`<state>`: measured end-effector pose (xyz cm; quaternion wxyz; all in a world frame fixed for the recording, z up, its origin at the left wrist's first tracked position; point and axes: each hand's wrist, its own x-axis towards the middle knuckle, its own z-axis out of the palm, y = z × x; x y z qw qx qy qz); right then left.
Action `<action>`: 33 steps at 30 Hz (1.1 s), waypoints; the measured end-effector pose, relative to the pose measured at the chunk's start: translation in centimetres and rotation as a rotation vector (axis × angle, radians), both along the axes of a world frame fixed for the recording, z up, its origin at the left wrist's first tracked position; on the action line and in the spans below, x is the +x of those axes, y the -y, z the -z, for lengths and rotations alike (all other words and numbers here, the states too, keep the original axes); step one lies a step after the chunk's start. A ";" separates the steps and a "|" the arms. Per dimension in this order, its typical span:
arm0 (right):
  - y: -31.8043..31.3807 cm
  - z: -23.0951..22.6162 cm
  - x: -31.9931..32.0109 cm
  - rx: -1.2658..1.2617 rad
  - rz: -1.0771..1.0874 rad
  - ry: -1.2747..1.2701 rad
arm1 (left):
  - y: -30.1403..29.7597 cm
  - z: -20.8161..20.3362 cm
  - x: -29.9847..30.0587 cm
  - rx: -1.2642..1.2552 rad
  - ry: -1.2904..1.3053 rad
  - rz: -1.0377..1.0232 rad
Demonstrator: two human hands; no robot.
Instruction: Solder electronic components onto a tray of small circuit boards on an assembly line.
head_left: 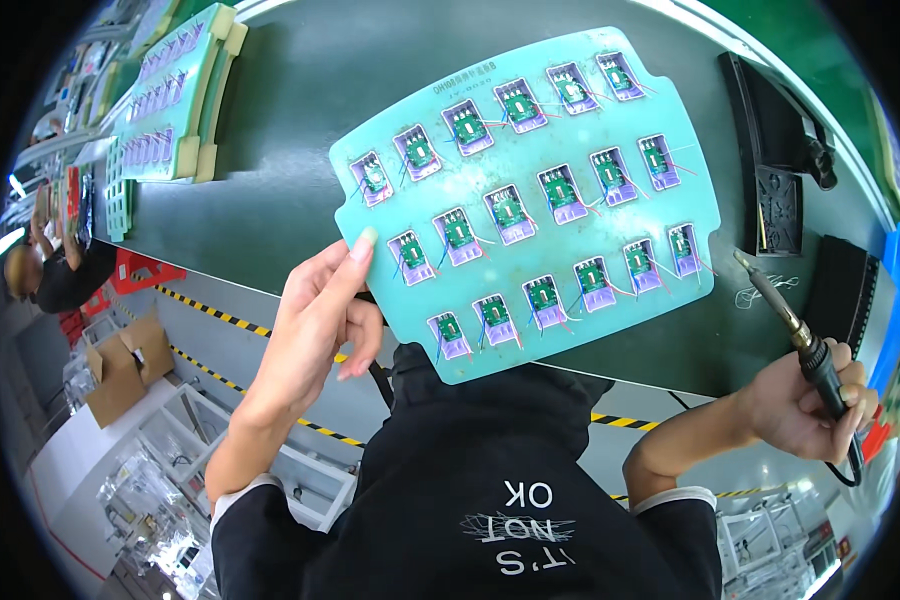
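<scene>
My left hand point(322, 312) grips the left edge of a teal holder board point(516, 268), thumb on top and fingers beneath. The board is tilted above the workbench, near its front edge. Three rows of cut-outs in it hold small purple housings. Each housing carries a green circuit board point(511, 210) with thin red, blue and white wires. Wrapped around the dark handle of a soldering iron point(816, 366) is my right hand point(805, 405). The iron's metal tip points up and left, just off the board's right edge, apparently not touching any circuit board.
A dark green workbench point(280, 130) spans the view. Stacked teal holder boards point(175, 100) with purple parts stand far left. A black stand point(778, 210) and thin white wire point(765, 290) lie at right. Another person point(65, 255) is at far left, near an open cardboard box point(125, 370).
</scene>
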<state>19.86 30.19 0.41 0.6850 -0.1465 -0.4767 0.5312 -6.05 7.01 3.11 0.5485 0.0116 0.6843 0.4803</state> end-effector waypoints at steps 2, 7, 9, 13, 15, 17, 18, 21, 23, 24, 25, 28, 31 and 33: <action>0.0 -0.1 0.0 0.009 0.034 0.017 | -0.2 0.1 0.0 -0.009 -0.015 -0.016; 0.2 -0.4 -0.4 -0.026 0.024 0.019 | 0.2 1.0 -0.1 0.041 -0.109 0.059; 0.1 -0.4 -0.6 -0.013 0.027 0.036 | 0.1 1.1 -0.1 0.056 -0.148 0.069; 0.2 -0.5 -1.2 -0.013 0.060 0.043 | 0.0 0.9 -0.4 0.079 -0.205 0.150; 0.2 -0.5 -1.3 -0.024 0.090 0.042 | 0.0 0.9 -0.7 0.093 -0.201 0.158; 0.2 -0.5 -1.3 -0.012 0.082 0.051 | 0.0 1.1 -0.8 0.089 -0.196 0.160; 0.2 -0.5 -1.3 -0.008 0.080 0.056 | 0.0 1.0 -0.9 0.098 -0.191 0.157; 0.1 -0.5 -1.2 -0.004 0.059 0.049 | 0.3 0.7 -1.1 0.108 -0.158 0.109; -0.1 -0.3 -1.3 -0.004 0.048 0.037 | 1.0 1.5 -0.9 0.201 -0.259 0.092; -0.1 -0.3 -1.4 -0.012 0.039 0.023 | 0.7 1.8 -0.5 0.292 -0.376 0.061; -0.2 -0.3 -1.6 -0.003 0.035 0.021 | 0.8 2.2 -0.4 0.316 -0.325 0.023; 0.0 -0.4 -1.6 -0.027 0.056 0.027 | 0.8 3.0 -0.1 0.378 -0.234 -0.063; -0.2 0.0 -0.9 -0.041 0.039 -0.008 | 0.7 3.3 0.0 0.438 -0.132 -0.118; -0.2 -0.2 -0.7 -0.033 0.046 -0.008 | 0.4 3.4 0.1 0.493 -0.126 -0.163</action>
